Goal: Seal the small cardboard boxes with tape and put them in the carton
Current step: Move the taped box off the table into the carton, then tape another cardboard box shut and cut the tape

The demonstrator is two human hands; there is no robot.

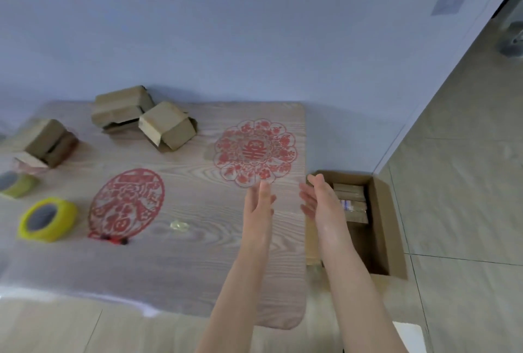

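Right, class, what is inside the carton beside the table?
Inside the carton, small cardboard boxes sit stacked at its far end. The right hand and forearm cover its left part, so anything there is hidden.

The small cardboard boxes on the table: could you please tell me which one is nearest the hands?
The rightmost small box, beside the round red paper-cut; the other two sit farther left.

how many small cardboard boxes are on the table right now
3. The left box sits far left on the table, the back box by the wall, the tilted box right beside it. More lie in the carton, partly hidden by the right hand.
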